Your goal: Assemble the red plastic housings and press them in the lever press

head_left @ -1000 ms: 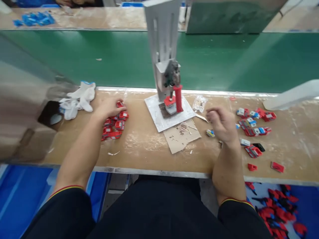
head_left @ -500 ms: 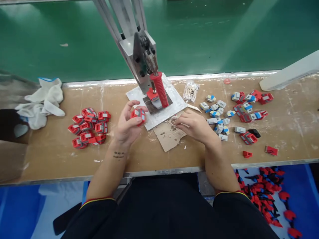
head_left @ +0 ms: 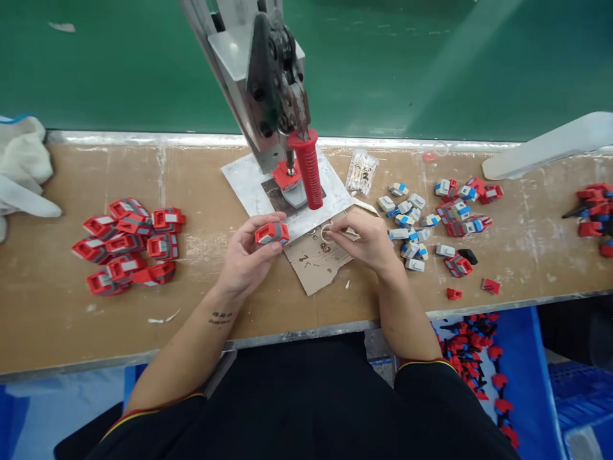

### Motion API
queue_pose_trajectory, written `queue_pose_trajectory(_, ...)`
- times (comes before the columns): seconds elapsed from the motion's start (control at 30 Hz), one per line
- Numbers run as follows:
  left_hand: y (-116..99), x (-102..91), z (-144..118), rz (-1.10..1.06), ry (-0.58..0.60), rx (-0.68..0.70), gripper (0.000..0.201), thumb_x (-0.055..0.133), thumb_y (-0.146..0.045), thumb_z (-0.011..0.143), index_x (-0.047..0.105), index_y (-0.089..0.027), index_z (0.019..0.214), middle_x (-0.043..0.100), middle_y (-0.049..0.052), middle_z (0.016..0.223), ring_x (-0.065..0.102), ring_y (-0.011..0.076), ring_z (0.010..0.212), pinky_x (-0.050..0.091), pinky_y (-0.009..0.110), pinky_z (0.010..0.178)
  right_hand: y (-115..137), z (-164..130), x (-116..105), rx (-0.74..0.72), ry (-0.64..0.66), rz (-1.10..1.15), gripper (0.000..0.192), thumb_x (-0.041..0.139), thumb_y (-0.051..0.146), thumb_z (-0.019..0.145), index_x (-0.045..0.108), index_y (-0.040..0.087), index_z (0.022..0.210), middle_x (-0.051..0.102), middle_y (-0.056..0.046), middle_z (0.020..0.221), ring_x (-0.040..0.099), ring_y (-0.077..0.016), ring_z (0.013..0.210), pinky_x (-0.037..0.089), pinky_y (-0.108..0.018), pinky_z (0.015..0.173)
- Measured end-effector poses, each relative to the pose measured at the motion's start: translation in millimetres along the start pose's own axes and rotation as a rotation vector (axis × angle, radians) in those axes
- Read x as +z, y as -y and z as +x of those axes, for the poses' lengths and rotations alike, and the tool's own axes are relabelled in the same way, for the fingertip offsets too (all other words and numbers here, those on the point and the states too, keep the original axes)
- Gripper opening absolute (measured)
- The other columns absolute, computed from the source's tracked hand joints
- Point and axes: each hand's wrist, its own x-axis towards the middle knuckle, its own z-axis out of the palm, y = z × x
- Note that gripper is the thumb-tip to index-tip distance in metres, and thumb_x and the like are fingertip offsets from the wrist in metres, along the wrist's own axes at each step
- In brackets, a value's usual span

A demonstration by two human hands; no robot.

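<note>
My left hand (head_left: 244, 259) is pinched on a red and grey housing (head_left: 271, 232), thumb underneath and fingers on top, holding it just above the bench (head_left: 57, 306) at the near edge of the press's white base plate (head_left: 239, 185). My right hand (head_left: 366, 241) sits at three o'clock from it, fingertips closed on a small wire ring (head_left: 326, 231) lifted off the scrap of cardboard (head_left: 318, 262) (the ring is thin and I can't make out its exact shape). To do this well I'd keep the housing level and turned so its open face looks toward my right hand, brace both wrists on the bench, and bring the ring in slowly rather than stabbing at it; a light pinch is enough, since a hard squeeze could bend the wire. The toggle press (head_left: 275, 108) with its red handle (head_left: 309, 169) stands at twelve o'clock, close enough to bump, so I'd keep my knuckles low. The pile of red housings (head_left: 127, 246) lies at nine o'clock, the small grey and blue inserts (head_left: 409, 220) at three.
</note>
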Motion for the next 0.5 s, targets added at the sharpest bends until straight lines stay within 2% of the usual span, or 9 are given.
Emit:
queue_pose_trajectory(0.1,6.3,2.8,-1.6,0.178,-0.013,0.16,0.046,0.097,-0.026,0.072,0.076,-0.024,0.113,0.078,0.005,0.109,0.075,0.0147,0.086,0.064,0.026,0.077,1.2,-0.9,-6.1,-0.009,0.029,0.051,0.016,0.073,0.021,0.093,0.068,0.023,0.077,0.074,0.001,0.076,0.064,-0.0131,0.069,0.047,-0.029,0.064)
queue_pose_trajectory(0.13,8.5,4.2,-2.5,0.22,-0.01,0.223,0.049,0.097,-0.024,0.072,0.074,-0.025,0.115,0.079,0.004,0.108,0.076,0.0153,0.087,0.065,0.026,0.078,2.5,-1.8,-8.9,0.003,0.002,0.076,0.016,0.075,0.021,0.092,0.067,0.023,0.078,0.073,0.002,0.074,0.062,-0.0122,0.066,0.046,-0.028,0.061)
queue_pose_trajectory(0.23,15.1,9.0,-6.0,0.295,0.022,0.37,0.048,0.097,-0.019,0.071,0.071,-0.023,0.111,0.08,0.005,0.112,0.079,0.0161,0.092,0.066,0.027,0.08,10.2,-3.8,-13.5,0.017,-0.26,0.231,0.018,0.079,0.025,0.091,0.065,0.025,0.079,0.071,0.003,0.071,0.06,-0.0114,0.061,0.043,-0.028,0.055)
queue_pose_trajectory(0.3,18.9,11.3,-8.6,0.342,0.059,0.412,0.042,0.097,-0.022,0.073,0.07,-0.021,0.107,0.08,0.007,0.113,0.079,0.0179,0.098,0.067,0.028,0.082,18.7,-3.5,-9.6,-0.01,-0.452,0.372,0.022,0.08,0.03,0.091,0.063,0.025,0.079,0.068,0.004,0.068,0.062,-0.0121,0.061,0.045,-0.029,0.056)
queue_pose_trajectory(0.33,20.5,12.1,-9.7,0.37,0.075,0.425,0.041,0.096,-0.025,0.074,0.07,-0.02,0.106,0.08,0.008,0.112,0.079,0.0191,0.101,0.068,0.029,0.083,23.7,-3.1,-5.7,-0.024,-0.503,0.431,0.023,0.081,0.032,0.091,0.062,0.026,0.079,0.067,0.004,0.066,0.064,-0.0125,0.062,0.048,-0.029,0.057)
queue_pose_trajectory(0.4,23.2,13.0,-11.6,0.418,0.09,0.451,0.041,0.096,-0.03,0.076,0.071,-0.02,0.106,0.08,0.009,0.11,0.079,0.0207,0.104,0.068,0.031,0.085,33.7,-1.9,4.2,-0.044,-0.505,0.507,0.024,0.081,0.032,0.09,0.061,0.026,0.079,0.067,0.005,0.066,0.065,-0.0127,0.062,0.051,-0.03,0.059)
queue_pose_trajectory(0.5,25.5,13.3,-13.4,0.439,0.095,0.485,0.04,0.095,-0.031,0.077,0.072,-0.021,0.107,0.081,0.008,0.108,0.079,0.0206,0.103,0.068,0.031,0.085,44.4,-0.7,17.0,-0.074,-0.438,0.541,0.02,0.081,0.026,0.09,0.063,0.025,0.081,0.071,0.004,0.07,0.067,-0.0129,0.061,0.053,-0.03,0.058)
